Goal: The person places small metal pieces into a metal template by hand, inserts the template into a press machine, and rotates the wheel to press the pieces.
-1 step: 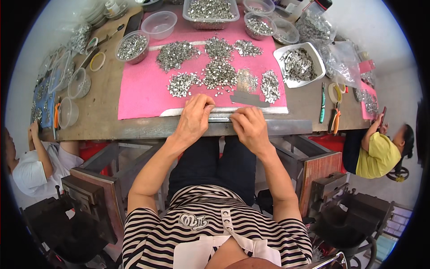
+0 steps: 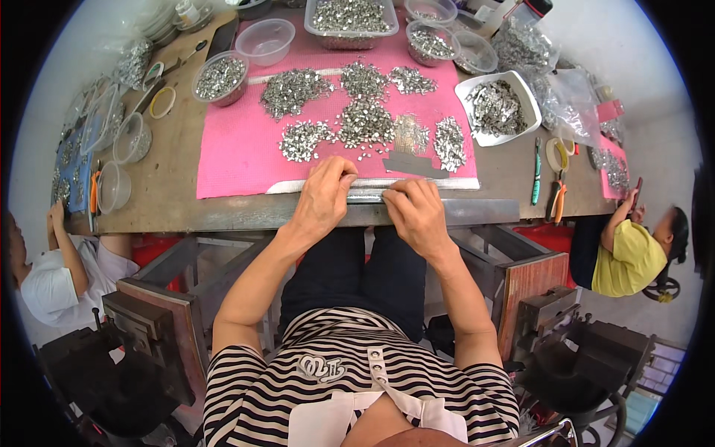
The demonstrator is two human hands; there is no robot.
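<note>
At the table's front edge, a narrow shiny metal strip [image 2: 366, 197] runs between my two hands. My left hand [image 2: 325, 192] is closed, thumb and fingers pinched together over the strip's left part. On its right end, my right hand [image 2: 417, 214] rests with fingers curled in a pinch. Whatever lies between the fingertips is hidden or too small to name. Just beyond, a pink mat [image 2: 246, 160] carries several piles of small silvery metal pieces, among them a large pile [image 2: 365, 123] and a right-hand pile [image 2: 449, 144]. A flat grey plate [image 2: 415, 165] lies near my right hand.
A white tray [image 2: 535, 112] of metal pieces stands right of the mat. Clear tubs, one full [image 2: 220, 79] and one bare [image 2: 265, 42], stand behind. A teal pen-like tool [image 2: 536, 171] and orange-handled pliers [image 2: 556, 200] lie right. Co-workers sit at both sides.
</note>
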